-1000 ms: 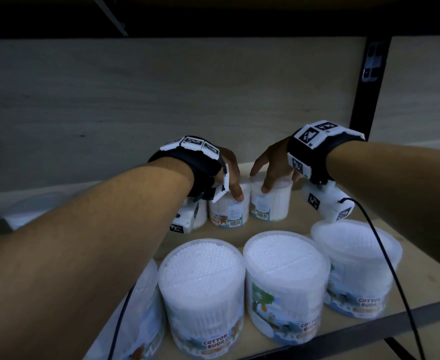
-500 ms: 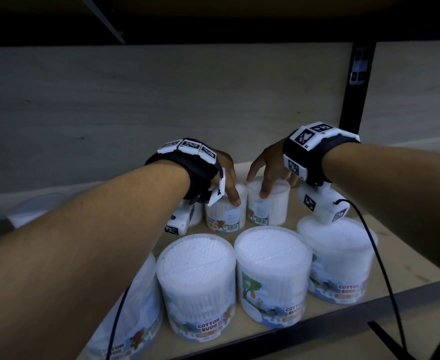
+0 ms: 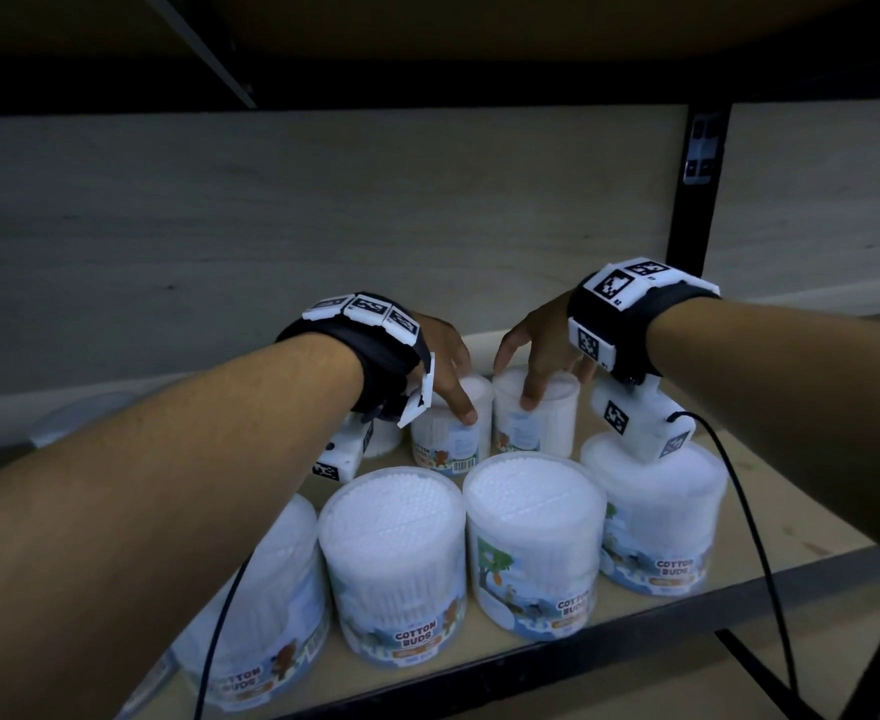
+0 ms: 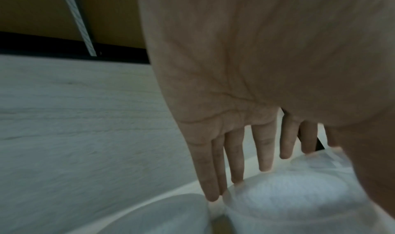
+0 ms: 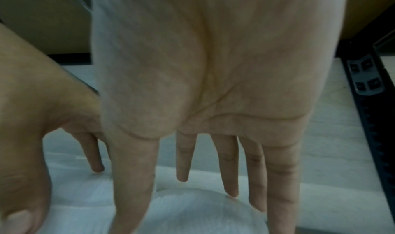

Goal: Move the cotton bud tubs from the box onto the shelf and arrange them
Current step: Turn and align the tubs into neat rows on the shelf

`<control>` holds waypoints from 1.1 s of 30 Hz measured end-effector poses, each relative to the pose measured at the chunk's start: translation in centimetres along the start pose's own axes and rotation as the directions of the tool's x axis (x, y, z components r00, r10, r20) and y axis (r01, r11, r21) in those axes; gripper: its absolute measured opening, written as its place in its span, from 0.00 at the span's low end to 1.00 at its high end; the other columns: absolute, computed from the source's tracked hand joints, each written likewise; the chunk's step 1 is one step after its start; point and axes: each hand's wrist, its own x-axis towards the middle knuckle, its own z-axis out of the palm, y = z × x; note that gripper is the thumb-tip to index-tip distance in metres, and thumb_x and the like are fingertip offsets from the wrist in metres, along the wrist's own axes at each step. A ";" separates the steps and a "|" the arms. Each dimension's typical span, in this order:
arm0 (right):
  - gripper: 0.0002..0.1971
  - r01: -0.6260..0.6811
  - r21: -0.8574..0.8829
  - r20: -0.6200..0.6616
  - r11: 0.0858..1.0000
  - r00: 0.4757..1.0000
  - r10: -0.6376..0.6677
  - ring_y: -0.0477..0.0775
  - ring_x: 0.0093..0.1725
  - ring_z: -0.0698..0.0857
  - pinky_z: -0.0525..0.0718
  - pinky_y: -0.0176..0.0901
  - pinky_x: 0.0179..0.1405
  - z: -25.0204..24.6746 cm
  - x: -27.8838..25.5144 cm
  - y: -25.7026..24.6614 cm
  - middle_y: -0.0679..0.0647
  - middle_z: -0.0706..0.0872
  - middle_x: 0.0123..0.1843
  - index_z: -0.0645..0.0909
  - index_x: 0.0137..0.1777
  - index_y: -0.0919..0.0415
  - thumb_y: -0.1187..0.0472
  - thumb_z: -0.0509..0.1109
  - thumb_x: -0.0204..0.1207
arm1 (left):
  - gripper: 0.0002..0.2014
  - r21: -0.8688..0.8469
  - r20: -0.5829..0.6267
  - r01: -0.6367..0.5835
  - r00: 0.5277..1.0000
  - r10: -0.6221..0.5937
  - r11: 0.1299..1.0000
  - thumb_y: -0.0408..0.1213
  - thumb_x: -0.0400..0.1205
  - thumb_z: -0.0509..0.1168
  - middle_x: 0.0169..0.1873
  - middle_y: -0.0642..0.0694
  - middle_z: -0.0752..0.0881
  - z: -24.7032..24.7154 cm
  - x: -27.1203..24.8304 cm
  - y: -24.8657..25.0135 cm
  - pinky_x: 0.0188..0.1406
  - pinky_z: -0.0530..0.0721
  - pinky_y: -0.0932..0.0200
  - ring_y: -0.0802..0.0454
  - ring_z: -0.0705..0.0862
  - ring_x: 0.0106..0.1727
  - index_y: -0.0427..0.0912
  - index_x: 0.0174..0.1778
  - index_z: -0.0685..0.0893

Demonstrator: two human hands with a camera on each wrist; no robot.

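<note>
Left hand (image 3: 445, 363) caps the left tub (image 3: 445, 444) on the shelf (image 3: 791, 511), thumb in front, fingertips (image 4: 211, 196) at its far rim, a light pinch. Right hand (image 3: 539, 345) spreads straight fingers (image 5: 230, 178) over the right tub (image 3: 544, 428); grip unclear. Front tubs (image 3: 394, 511) partly hidden by arms.

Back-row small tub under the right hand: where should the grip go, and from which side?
Probably the lid rim of the small tub, from above: it stands upright, a neighbour tub crowds its left and big front tubs wall off the near side.
</note>
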 end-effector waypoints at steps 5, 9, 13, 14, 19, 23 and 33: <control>0.36 -0.062 0.044 -0.077 0.997 0.995 0.066 0.56 0.68 0.77 0.74 0.39 0.62 0.1 0.5 -0.3 0.57 0.75 0.73 0.64 0.82 0.59 0.43 0.68 0.79 | 0.42 0.006 -0.008 -0.012 1.000 0.012 1.000 0.57 0.77 0.73 0.81 0.54 0.69 -0.5 -1.0 0.3 0.74 0.65 0.61 0.52 0.68 0.80 0.53 0.85 0.63; 0.38 -0.101 0.041 -0.072 0.994 0.992 0.104 0.58 0.59 0.81 0.80 0.45 0.62 0.2 1.9 -0.6 0.60 0.78 0.72 0.70 0.79 0.59 0.42 0.75 0.73 | 0.35 0.025 0.039 -0.030 0.999 0.029 0.999 0.50 0.79 0.73 0.73 0.49 0.78 -1.0 -0.7 0.7 0.61 0.72 0.65 0.52 0.76 0.73 0.51 0.82 0.70; 0.36 -0.098 0.027 -0.040 0.995 0.994 0.099 0.56 0.60 0.83 0.84 0.47 0.60 0.2 2.9 -0.7 0.57 0.81 0.67 0.77 0.74 0.56 0.43 0.80 0.68 | 0.33 0.021 0.073 -0.051 0.996 0.049 0.998 0.51 0.77 0.75 0.71 0.51 0.81 -1.1 -0.2 0.2 0.62 0.73 0.64 0.54 0.78 0.70 0.52 0.79 0.75; 0.36 -0.099 0.028 -0.043 0.995 0.994 0.100 0.57 0.62 0.83 0.84 0.48 0.60 0.1 3.0 -0.8 0.57 0.82 0.66 0.77 0.74 0.55 0.43 0.80 0.67 | 0.33 0.012 0.070 -0.055 0.996 0.054 0.998 0.51 0.76 0.75 0.71 0.51 0.81 -1.1 -0.2 0.1 0.60 0.72 0.65 0.55 0.77 0.68 0.52 0.79 0.75; 0.34 -0.067 -0.071 -0.062 0.995 0.996 0.063 0.53 0.66 0.80 0.84 0.33 0.41 0.3 2.9 -0.7 0.55 0.78 0.73 0.71 0.78 0.57 0.47 0.75 0.75 | 0.33 -0.067 0.071 -0.073 0.995 0.077 0.995 0.50 0.74 0.78 0.71 0.53 0.80 -1.1 0.1 -0.4 0.60 0.73 0.65 0.56 0.77 0.67 0.52 0.77 0.78; 0.25 0.025 -0.034 -0.014 0.999 1.000 -0.026 0.46 0.44 0.80 0.79 0.30 0.38 0.2 2.4 0.0 0.54 0.78 0.72 0.75 0.76 0.59 0.59 0.72 0.79 | 0.32 -0.103 0.093 -0.082 0.991 0.092 0.991 0.53 0.71 0.79 0.66 0.55 0.83 -1.0 0.9 -0.4 0.69 0.77 0.59 0.56 0.80 0.67 0.53 0.72 0.82; 0.33 0.036 -0.061 0.004 0.997 0.999 -0.036 0.48 0.62 0.76 0.76 0.35 0.42 -0.1 2.9 0.8 0.46 0.78 0.67 0.72 0.76 0.45 0.59 0.79 0.72 | 0.40 0.038 0.089 0.033 0.995 -0.036 0.999 0.71 0.68 0.70 0.67 0.47 0.85 -0.8 2.5 0.3 0.47 0.75 0.66 0.51 0.81 0.69 0.44 0.67 0.87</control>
